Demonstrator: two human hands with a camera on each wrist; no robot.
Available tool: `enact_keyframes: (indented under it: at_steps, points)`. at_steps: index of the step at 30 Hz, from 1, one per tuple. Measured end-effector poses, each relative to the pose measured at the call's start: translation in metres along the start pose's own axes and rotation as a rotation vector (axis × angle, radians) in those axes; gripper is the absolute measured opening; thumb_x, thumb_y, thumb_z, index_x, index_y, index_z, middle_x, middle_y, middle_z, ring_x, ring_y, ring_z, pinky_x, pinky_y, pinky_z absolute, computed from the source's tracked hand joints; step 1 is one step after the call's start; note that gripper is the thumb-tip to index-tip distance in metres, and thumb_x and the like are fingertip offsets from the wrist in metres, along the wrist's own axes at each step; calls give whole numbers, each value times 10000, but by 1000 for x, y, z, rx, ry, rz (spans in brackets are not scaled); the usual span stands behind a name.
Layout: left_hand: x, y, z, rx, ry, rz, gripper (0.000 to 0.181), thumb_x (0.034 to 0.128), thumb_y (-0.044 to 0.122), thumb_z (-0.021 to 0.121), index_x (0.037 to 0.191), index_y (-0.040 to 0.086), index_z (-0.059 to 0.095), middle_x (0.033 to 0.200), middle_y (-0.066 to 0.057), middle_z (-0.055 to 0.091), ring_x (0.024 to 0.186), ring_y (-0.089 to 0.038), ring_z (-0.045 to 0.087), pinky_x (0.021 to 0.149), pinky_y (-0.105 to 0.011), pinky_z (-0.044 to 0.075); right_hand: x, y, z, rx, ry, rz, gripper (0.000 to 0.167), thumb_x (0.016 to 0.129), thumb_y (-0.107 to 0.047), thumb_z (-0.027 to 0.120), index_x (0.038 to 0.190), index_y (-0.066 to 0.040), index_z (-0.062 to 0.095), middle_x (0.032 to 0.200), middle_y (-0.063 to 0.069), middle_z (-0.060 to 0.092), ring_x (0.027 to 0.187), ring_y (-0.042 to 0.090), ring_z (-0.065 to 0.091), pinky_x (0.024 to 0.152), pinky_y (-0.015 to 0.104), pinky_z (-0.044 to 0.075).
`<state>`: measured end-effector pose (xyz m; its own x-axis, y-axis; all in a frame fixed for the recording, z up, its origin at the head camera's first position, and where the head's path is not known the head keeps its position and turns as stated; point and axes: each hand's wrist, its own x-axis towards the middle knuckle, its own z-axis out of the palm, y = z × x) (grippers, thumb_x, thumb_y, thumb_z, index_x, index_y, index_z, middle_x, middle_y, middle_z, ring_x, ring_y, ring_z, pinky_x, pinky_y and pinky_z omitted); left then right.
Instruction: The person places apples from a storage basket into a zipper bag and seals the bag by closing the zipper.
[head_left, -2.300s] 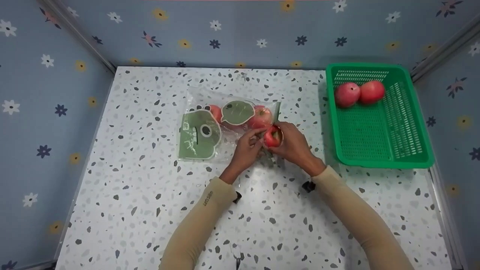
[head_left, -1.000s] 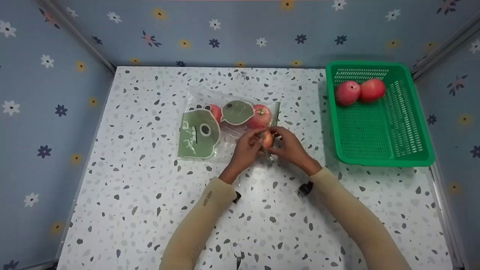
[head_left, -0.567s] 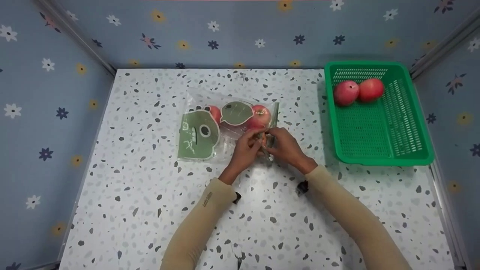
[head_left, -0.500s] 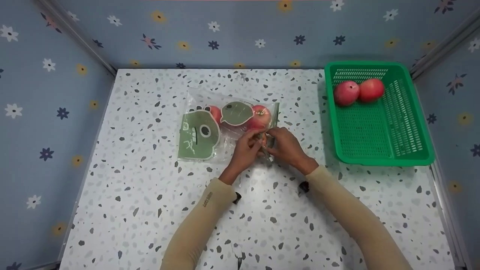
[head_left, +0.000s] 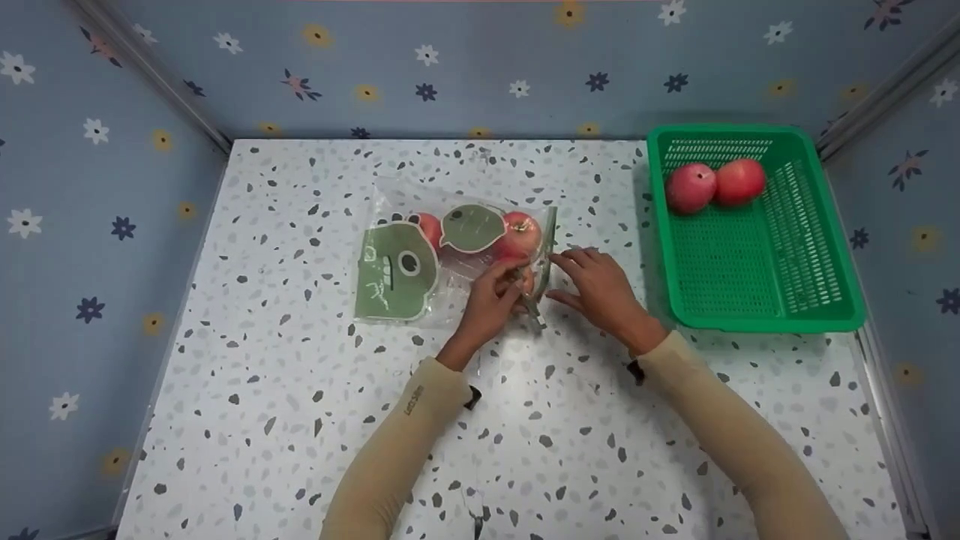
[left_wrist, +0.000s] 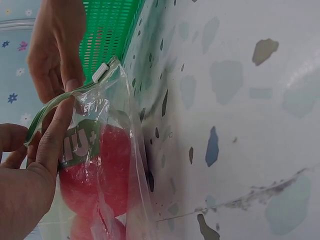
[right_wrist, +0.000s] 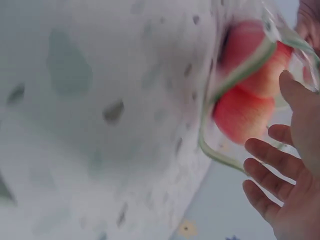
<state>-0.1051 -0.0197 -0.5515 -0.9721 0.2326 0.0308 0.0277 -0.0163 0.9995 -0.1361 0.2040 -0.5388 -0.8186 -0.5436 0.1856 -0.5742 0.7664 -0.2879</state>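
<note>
A clear zip bag (head_left: 457,289) with green cartoon prints lies on the speckled table, several apples inside. One apple (head_left: 520,234) shows through the plastic near the mouth; another apple (right_wrist: 243,116) sits just inside the opening in the right wrist view. My left hand (head_left: 489,296) pinches the upper layer of the bag's green-edged mouth and holds it raised. My right hand (head_left: 600,289) is just right of the mouth, fingers spread and holding nothing; in the right wrist view its fingers (right_wrist: 272,159) are extended. A white zip slider (left_wrist: 100,73) sits at one end of the mouth.
A green plastic basket (head_left: 757,326) stands at the table's right side. Two red apples, a darker apple (head_left: 691,188) and a brighter apple (head_left: 740,182), rest at its back. Flower-patterned panels (head_left: 480,67) border the table at the back and sides.
The apple that my right hand held at the mouth has gone into the bag. My right hand has let go and drawn back rightward, its fingers opening. My left hand stays on the bag edge.
</note>
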Motion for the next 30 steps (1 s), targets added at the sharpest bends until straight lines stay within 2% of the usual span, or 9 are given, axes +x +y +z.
enact_keyframes:
  at_steps: [6,10,21,30]
  points:
    - [0,-1,-1,23,11,1,355,1068,-29,556,1419,-82,578,1256,-232,606,940,-181,676,679,-289,624,-9,10,-27,-26,32,53,555,949,-305,817,1393,-17,651,1297,186,678,1193,389,605,1004,550,533]
    - [0,-3,-1,44,19,8,346,1066,-26,562,1408,-66,595,1276,-232,612,998,-203,673,686,-248,593,-16,17,-48,-55,44,109,553,949,-289,818,1385,6,646,1310,213,665,1210,411,591,1010,571,520]
    - [-1,-3,0,79,27,26,349,1056,-44,563,1402,-56,606,1267,-220,618,995,-228,664,751,-216,574,-34,48,-101,-45,112,229,523,938,-201,831,1372,22,643,1344,238,633,1195,442,573,966,620,506]
    - [-1,-4,1,-4,16,8,360,1059,-56,542,1416,-61,590,1236,-226,593,881,-156,667,678,-248,620,-42,76,-133,-53,123,273,552,935,-167,829,1397,44,616,1350,280,616,1188,478,553,938,674,490]
